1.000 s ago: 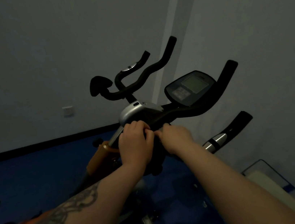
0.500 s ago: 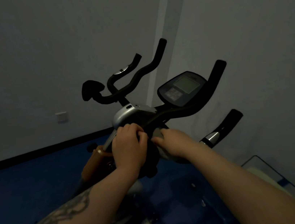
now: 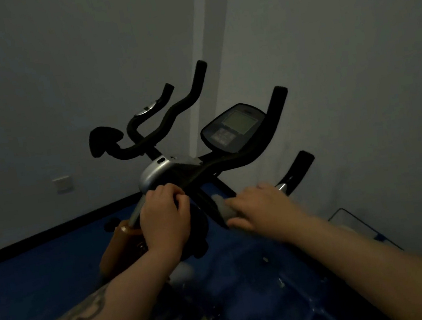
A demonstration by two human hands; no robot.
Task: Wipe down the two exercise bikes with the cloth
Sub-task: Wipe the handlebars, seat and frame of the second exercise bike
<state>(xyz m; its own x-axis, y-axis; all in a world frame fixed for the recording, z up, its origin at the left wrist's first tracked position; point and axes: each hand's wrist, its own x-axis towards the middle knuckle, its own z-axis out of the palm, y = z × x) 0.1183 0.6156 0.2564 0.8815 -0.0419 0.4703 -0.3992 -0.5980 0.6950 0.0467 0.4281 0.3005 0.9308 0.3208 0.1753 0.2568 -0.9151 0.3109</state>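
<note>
Landmark: the console (image 3: pixel 232 129) of the nearer exercise bike, its grey screen tilted up toward the camera; every place below is given from it.
Left hand (image 3: pixel 162 218): below and left of the console, fingers curled round a dark part of the bike just under the silver housing (image 3: pixel 152 175). Judged purpose: to brace the bike so it does not rock under the wiping.
Right hand (image 3: pixel 261 207): below the console, slightly right, fingers bent over a grey cloth (image 3: pixel 220 208), thumb underneath, pinching it against a dark bar of the handlebar (image 3: pixel 231 161). Judged purpose: rubbing along the bar, since the cloth is wrapped on it rather than bunched in the palm.
Cloth: only a small grey end shows, left of the right hand; the rest is under the palm.
Lower grip (image 3: pixel 300 169): right of and below the console, black foam with a silver band, untouched.
Second bike's handlebar (image 3: pixel 171 116): left of and above the console, farther back near the wall; by position it looks not yet reached.
Hidden: exactly what the left hand holds is lost in shadow. Both frames, the seats and the pedals are dark or cut off below the console.
Hard to read: the room is dim and the right hand is slightly blurred. An orange part (image 3: pixel 122 234) far below-left of the console cannot be identified. A pale thing (image 3: pixel 354 223) at the right edge is cut off.
</note>
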